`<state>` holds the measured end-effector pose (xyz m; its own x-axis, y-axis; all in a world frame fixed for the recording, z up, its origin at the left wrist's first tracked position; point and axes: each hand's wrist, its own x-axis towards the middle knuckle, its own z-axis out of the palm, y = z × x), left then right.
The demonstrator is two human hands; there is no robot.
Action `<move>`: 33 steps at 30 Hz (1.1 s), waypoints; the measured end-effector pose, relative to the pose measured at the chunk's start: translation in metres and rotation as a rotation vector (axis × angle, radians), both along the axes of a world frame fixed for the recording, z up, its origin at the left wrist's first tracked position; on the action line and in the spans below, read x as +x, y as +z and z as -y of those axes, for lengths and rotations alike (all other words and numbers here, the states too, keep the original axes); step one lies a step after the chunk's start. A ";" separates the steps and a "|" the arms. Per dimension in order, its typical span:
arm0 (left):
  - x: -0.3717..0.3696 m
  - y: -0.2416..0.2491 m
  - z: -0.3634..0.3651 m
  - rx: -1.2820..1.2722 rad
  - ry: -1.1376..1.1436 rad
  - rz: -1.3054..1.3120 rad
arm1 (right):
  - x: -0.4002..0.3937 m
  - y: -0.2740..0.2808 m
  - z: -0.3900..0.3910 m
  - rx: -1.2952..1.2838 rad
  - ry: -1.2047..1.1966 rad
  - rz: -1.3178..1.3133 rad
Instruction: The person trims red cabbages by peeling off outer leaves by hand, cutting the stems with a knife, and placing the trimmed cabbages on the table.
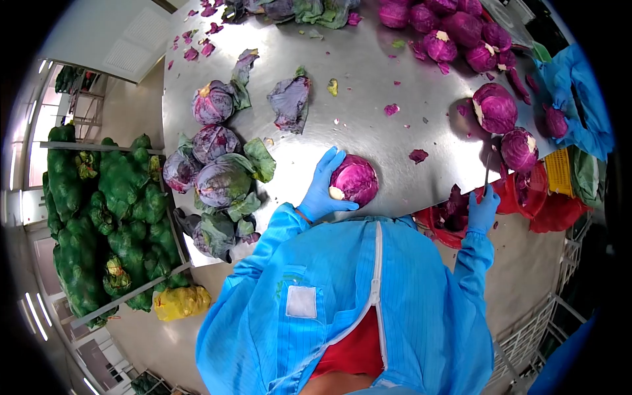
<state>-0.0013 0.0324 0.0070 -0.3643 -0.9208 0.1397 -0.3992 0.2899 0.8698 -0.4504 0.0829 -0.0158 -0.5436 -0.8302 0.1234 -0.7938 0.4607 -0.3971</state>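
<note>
My left hand [322,188], in a blue glove, is wrapped round the left side of a peeled red cabbage [356,180] resting on the metal table [368,99] near its front edge. Off to the right, my gloved right hand [484,209] grips a knife [487,170] whose thin blade points up, just left of another peeled cabbage [519,150]. Below and beside that hand is a red basket [438,234] with purple leaves in it. Several untrimmed cabbages [224,180] with dull outer leaves sit to the left of my left hand.
Trimmed cabbages [463,29] are heaped at the back right. Loose leaves [289,103] lie scattered over the table. At the left stands a rack of green net sacks [125,217], with a yellow sack [182,302] on the floor. A blue sleeve [576,99] of another person shows at right.
</note>
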 end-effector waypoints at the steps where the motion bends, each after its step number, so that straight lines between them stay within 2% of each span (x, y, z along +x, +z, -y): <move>1: -0.001 0.000 0.000 0.002 -0.004 0.003 | 0.017 0.016 0.005 -0.056 0.082 0.056; 2: -0.001 0.001 0.000 0.002 -0.009 0.007 | 0.025 0.001 0.010 -0.043 0.135 0.147; 3: -0.001 0.002 0.000 0.000 -0.013 0.013 | 0.043 -0.011 0.017 -0.015 0.122 0.608; 5: 0.001 0.002 -0.001 -0.010 -0.022 0.010 | 0.099 -0.011 0.033 0.100 0.331 0.969; 6: 0.002 0.001 -0.002 -0.014 -0.020 0.008 | 0.127 -0.013 0.043 0.111 0.437 1.024; 7: 0.002 0.001 -0.003 -0.014 -0.028 -0.002 | 0.151 0.014 0.050 0.268 0.449 1.134; 12: 0.005 -0.002 -0.006 -0.032 -0.065 -0.039 | 0.185 -0.015 0.072 0.368 0.711 1.150; 15: 0.006 -0.001 -0.007 -0.011 -0.073 -0.036 | 0.190 -0.025 0.075 0.258 0.802 1.114; 18: 0.004 -0.003 -0.006 -0.012 -0.071 -0.060 | 0.194 -0.009 0.078 0.293 0.882 0.751; 21: 0.007 -0.003 -0.006 0.004 -0.074 -0.074 | 0.207 -0.003 0.075 0.277 0.778 0.559; 23: 0.009 -0.005 -0.008 -0.028 -0.079 -0.067 | 0.207 -0.009 0.072 0.222 0.757 0.563; 27: 0.013 -0.007 -0.012 0.007 -0.060 -0.087 | 0.200 -0.047 0.073 0.065 0.642 0.569; 30: 0.022 -0.018 -0.015 -0.075 -0.028 -0.143 | 0.170 -0.081 0.070 -0.010 0.488 0.432; 32: 0.026 -0.028 -0.018 0.049 0.055 -0.276 | 0.145 -0.070 0.060 -0.013 0.369 0.409; 33: 0.026 -0.032 -0.021 0.116 0.097 -0.345 | 0.126 -0.068 0.058 0.086 0.310 0.418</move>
